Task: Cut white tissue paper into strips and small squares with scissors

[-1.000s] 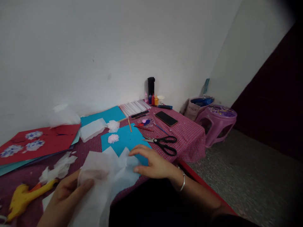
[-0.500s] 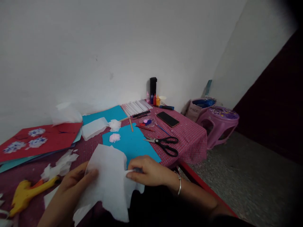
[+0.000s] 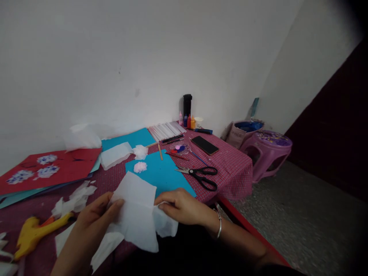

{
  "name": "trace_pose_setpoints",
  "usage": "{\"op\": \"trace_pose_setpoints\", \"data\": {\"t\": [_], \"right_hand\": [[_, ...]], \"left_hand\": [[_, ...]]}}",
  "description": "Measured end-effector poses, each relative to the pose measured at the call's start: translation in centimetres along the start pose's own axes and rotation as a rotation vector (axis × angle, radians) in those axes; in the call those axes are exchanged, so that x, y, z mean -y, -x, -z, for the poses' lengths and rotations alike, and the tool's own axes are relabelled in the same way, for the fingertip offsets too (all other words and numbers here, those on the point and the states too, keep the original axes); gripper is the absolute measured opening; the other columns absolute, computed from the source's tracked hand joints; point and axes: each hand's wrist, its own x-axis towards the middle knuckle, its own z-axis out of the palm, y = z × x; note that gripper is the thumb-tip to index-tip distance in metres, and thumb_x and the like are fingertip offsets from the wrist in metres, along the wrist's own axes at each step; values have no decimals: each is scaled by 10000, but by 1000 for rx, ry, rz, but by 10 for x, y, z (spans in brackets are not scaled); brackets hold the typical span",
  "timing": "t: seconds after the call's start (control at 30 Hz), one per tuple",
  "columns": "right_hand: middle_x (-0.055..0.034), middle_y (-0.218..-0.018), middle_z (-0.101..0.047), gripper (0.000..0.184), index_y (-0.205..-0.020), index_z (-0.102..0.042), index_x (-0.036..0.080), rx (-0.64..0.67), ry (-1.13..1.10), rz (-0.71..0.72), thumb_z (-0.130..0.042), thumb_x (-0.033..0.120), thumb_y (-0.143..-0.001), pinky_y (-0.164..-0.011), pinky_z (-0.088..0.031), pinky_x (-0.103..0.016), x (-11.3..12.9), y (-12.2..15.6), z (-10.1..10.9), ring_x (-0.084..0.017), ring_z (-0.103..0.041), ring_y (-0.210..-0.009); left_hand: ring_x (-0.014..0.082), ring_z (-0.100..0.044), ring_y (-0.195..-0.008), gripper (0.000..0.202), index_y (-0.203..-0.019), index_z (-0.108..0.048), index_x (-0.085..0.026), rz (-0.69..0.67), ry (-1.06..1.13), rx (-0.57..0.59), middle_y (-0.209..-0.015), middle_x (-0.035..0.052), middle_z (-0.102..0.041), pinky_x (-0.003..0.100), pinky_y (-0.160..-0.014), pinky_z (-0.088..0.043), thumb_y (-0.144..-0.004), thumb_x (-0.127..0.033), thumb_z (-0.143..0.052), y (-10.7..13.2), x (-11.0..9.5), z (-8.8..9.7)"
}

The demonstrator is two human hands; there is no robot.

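A white tissue sheet (image 3: 136, 214) hangs from my left hand (image 3: 93, 218), its left edge pinched between thumb and fingers. My right hand (image 3: 182, 207) is closed on a smaller tissue piece (image 3: 165, 222) at the sheet's right edge. Whether the two are fully apart I cannot tell. Beyond them, a blue paper sheet (image 3: 161, 168) lies on the table with a pinkish-white crumpled tuft (image 3: 140, 167) on it. Black-handled scissors (image 3: 202, 177) rest across its right side.
A yellow glue gun (image 3: 31, 234) and torn tissue scraps (image 3: 74, 197) lie at left, below a red painted sheet (image 3: 69, 165). Further right are a phone (image 3: 204, 145), small paint bottles (image 3: 189, 122) and a black flask (image 3: 187, 104). A pink stool (image 3: 264, 153) stands beyond the table.
The tissue's right part has come away from the larger sheet along its upper edge, leaving a straighter edge. Both hands stay close to where they were.
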Motion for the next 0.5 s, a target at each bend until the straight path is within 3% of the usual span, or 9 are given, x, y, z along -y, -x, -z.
{"op": "trace_pose_setpoints", "data": {"t": [0.17, 0.3, 0.43, 0.5], "right_hand": [[-12, -1028, -728, 375, -1129, -664, 210, 41, 36, 27, -422, 84, -872, -768, -456, -199, -3, 0, 0, -122, -671, -877], [-15, -1027, -729, 404, -1121, -673, 209, 30, 62, 13, -418, 59, -846, -772, -448, -205, -2, 0, 1, -128, -666, -871], [-9, -879, -721, 270, -1054, -688, 191, -1, 34, -43, -494, 155, -869, -663, -420, -195, -2, -2, 1, -117, -624, -728], [11, -779, -684, 196, -975, -699, 190, 8, 12, -87, -540, 197, -860, -605, -384, -189, -3, -3, -1, -103, -571, -651]], "left_hand": [[132, -472, -561, 361, -685, -602, -203, 3, 3, -1, -604, -31, -528, 198, -495, -400, -700, -551, -695, 3, -6, -4], [120, -450, -546, 351, -678, -578, -199, 15, 11, -82, -592, -45, -505, 191, -478, -361, -714, -533, -682, 7, -9, -3], [134, -486, -546, 317, -751, -576, -210, -4, -39, -39, -618, -40, -538, 212, -490, -379, -742, -519, -646, -1, -1, -1], [189, -574, -659, 304, -898, -595, -224, -122, -230, -89, -743, 1, -611, 269, -584, -454, -762, -495, -616, -9, 5, -2]]}}
